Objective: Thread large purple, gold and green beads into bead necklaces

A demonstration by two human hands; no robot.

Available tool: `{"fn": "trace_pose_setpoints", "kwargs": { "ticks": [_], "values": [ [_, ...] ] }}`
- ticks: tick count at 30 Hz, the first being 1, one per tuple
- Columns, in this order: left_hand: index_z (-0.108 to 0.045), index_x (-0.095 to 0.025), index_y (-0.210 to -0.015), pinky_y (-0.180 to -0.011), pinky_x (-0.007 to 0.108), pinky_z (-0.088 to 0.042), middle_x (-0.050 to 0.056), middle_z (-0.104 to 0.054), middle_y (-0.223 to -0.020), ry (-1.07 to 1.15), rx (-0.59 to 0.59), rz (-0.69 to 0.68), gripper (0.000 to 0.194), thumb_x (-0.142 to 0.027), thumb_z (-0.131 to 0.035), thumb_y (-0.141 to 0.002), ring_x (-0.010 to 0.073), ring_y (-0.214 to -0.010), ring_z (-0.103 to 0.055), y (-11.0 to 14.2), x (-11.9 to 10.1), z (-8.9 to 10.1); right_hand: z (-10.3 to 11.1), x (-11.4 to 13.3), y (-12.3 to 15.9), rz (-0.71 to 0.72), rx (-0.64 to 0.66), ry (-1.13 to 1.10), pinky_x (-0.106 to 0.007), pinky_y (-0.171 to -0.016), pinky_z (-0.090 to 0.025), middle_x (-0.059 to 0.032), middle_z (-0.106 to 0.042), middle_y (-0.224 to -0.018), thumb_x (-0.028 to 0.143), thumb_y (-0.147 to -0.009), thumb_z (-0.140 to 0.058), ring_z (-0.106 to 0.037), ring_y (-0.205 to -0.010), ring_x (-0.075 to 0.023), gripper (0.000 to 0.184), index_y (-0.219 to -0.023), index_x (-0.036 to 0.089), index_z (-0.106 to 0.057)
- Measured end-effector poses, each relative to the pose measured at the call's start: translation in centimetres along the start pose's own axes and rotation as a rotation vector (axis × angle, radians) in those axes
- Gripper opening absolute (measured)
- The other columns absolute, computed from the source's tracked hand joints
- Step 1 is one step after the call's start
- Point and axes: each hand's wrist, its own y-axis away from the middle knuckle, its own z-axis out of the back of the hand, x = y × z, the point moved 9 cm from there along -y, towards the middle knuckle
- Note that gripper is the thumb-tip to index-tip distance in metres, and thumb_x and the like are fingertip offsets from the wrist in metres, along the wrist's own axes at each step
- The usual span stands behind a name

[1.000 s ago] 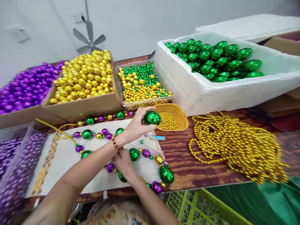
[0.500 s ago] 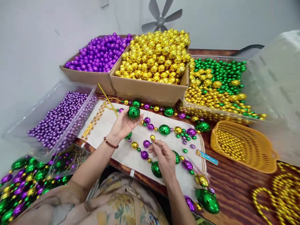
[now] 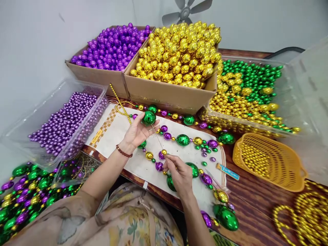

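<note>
A large shiny green bead (image 3: 149,118) rests between the thumb and fingers of my left hand (image 3: 137,131), palm turned up. From it a thin thread (image 3: 156,137) runs down to my right hand (image 3: 178,171), whose thumb and index finger pinch it just beside a small gold bead (image 3: 164,152). Whether a needle is in that pinch is too small to tell. Around both hands, a strand of purple, gold and green beads (image 3: 182,140) loops over a white cloth (image 3: 138,171). Loose small green and purple beads (image 3: 204,154) lie to the right.
Cardboard boxes of purple beads (image 3: 112,48) and gold beads (image 3: 176,51) stand at the back. Clear bins flank them, with small purple beads (image 3: 66,123) left and mixed green and gold (image 3: 246,99) right. A yellow basket (image 3: 284,167) and gold bead strands (image 3: 310,215) sit at right.
The thread between the green bead and my right hand now shows as a straight line. My left hand has turned slightly around the bead. The whole view has shifted a little.
</note>
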Motion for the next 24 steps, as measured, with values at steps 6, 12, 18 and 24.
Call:
{"fn": "trace_pose_setpoints", "kwargs": {
  "ticks": [6,12,18,24],
  "values": [
    [-0.065,-0.018,-0.099,-0.092,0.04,-0.058,0.004,-0.071,-0.097,-0.042,0.002,-0.03,0.013,-0.029,-0.064,-0.092,0.0206,-0.091,-0.073,0.0,-0.2,0.1,-0.3,-0.9,0.5,-0.044,-0.019,-0.028,-0.019,-0.046,-0.055,0.0009,-0.07,-0.062,0.022,-0.092,-0.059,-0.066,-0.048,-0.0114,0.013,-0.094,0.017,-0.07],
    [-0.065,-0.018,-0.098,-0.09,0.04,-0.059,0.004,-0.071,-0.099,-0.055,0.015,-0.058,0.012,-0.028,-0.065,-0.091,0.0216,-0.094,-0.072,-0.1,-0.4,0.1,-0.7,-1.3,0.5,-0.077,-0.013,-0.013,-0.022,-0.047,-0.055,0.001,-0.069,-0.061,0.026,-0.092,-0.058,-0.064,-0.048,-0.0121,0.015,-0.094,0.018,-0.07],
    [-0.066,-0.017,-0.099,-0.094,0.041,-0.058,0.005,-0.07,-0.1,-0.044,-0.019,-0.044,0.014,-0.029,-0.066,-0.091,0.0202,-0.093,-0.072,0.2,-0.4,0.3,-0.8,-1.1,0.6,-0.087,-0.019,-0.006,-0.023,-0.049,-0.055,0.0016,-0.068,-0.061,0.026,-0.094,-0.057,-0.063,-0.048,-0.0115,0.015,-0.095,0.019,-0.07],
    [-0.066,-0.016,-0.1,-0.093,0.041,-0.058,0.006,-0.07,-0.099,-0.036,-0.013,-0.029,0.015,-0.029,-0.064,-0.093,0.0206,-0.094,-0.072,0.1,-0.2,0.4,-1.0,-1.1,0.8,-0.099,-0.028,-0.021,-0.021,-0.05,-0.053,0.0019,-0.068,-0.063,0.025,-0.095,-0.058,-0.063,-0.05,-0.0108,0.013,-0.094,0.019,-0.069]
  ]
}}
